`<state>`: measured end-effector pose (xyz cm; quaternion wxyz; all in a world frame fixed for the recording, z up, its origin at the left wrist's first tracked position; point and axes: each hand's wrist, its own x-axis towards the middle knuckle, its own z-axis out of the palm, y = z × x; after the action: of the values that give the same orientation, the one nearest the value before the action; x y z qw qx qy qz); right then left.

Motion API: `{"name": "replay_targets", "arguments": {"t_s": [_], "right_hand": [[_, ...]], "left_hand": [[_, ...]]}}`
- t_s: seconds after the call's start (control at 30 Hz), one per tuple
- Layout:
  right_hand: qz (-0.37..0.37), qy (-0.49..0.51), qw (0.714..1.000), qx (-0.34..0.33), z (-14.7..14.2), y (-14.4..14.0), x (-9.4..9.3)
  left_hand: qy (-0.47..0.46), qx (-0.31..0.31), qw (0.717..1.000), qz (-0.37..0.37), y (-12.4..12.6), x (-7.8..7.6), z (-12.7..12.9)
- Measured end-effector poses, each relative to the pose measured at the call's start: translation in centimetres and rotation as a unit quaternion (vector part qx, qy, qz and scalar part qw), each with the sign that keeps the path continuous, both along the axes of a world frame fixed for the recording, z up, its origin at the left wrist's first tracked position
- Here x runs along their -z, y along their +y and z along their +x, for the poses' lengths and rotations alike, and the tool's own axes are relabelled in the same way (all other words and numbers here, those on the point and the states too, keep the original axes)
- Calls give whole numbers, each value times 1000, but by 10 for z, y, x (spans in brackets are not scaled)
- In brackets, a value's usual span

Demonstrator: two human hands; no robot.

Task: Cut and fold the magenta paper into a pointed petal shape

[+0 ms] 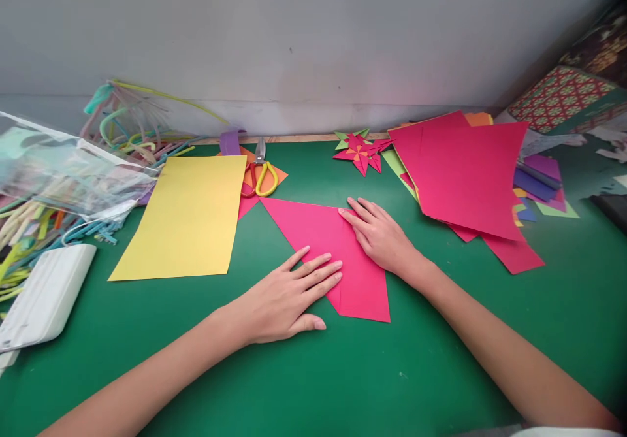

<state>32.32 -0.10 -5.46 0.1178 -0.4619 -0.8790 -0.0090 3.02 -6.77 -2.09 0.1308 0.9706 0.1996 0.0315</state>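
A pink-red sheet of paper [365, 287] lies on the green table, its upper left corner folded over along a slanted edge. My left hand [294, 296] rests flat on the paper's lower left edge with the fingers spread and the thumb on the table. On the upper right part of the sheet lies my right hand [377, 234], fingers stretched out and pressing its top edge. The hands cover parts of the fold. Left of the paper is a yellow sheet [191, 218], and scissors [261, 169] with red and yellow handles lie just beyond.
A folded paper flower [360, 153] sits near the wall. Stacked pink-red sheets [465, 176] with other coloured papers lie at the right. Pipe cleaners [29, 247], a clear plastic bag [63, 169] and a white device [46, 293] take up the left. A patterned box [563, 97] stands back right.
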Motion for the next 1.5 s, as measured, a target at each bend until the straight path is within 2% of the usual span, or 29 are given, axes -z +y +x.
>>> {"name": "replay_targets", "arguments": {"t_s": [0.27, 0.43, 0.57, 0.63, 0.8, 0.9, 1.0, 1.17, 1.37, 1.5], "right_hand": [[-11, -5, 1000, 4, 0, 0, 0], [-11, -4, 1000, 4, 1, 0, 0], [-4, -9, 1000, 1, 1, 1, 1], [-3, -5, 1000, -1, 2, 1, 2], [-2, 4, 1000, -6, 2, 2, 3], [2, 3, 1000, -5, 2, 2, 3], [4, 2, 1000, -4, 2, 2, 3], [-1, -3, 1000, -3, 1, 1, 2], [-6, 0, 1000, -2, 1, 1, 0], [-6, -7, 1000, -1, 0, 1, -1]], "left_hand": [[10, 9, 1000, -15, -17, -12, -16], [-15, 1, 999, -41, -19, -18, -16], [-13, 21, 998, -59, -18, -21, -19], [-13, 18, 998, -61, -18, -19, -21], [-28, -82, 996, -7, -23, -4, -19], [-15, -70, 997, 40, -27, 2, -17], [2, -70, 995, 64, -27, 2, -19], [10, -120, 990, 74, -14, -3, -17], [1, -60, 997, 42, -2, 2, 15], [10, -49, 998, 31, -8, 5, 14]]}}
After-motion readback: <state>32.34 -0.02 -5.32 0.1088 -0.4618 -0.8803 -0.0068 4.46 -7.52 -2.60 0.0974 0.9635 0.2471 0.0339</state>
